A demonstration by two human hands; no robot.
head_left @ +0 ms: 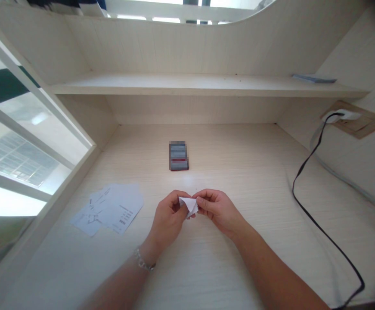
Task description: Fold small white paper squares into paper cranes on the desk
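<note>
A small folded piece of white paper (190, 205) is held between my two hands, above the middle of the desk. My left hand (170, 215) grips its left side, thumb in front and fingers behind. At its right edge, my right hand (216, 210) pinches the paper between thumb and forefinger. The folds come to points, and part of the paper is hidden by my left fingers. A chain bracelet (144, 260) circles my left wrist.
Beyond my hands lies a phone (178, 156), its screen blurred. Several printed paper sheets (113, 206) overlap on the left. A black cable (316, 224) runs down the right side from a wall socket (357, 120). A shelf (190, 91) spans the back, above the desktop (239, 159).
</note>
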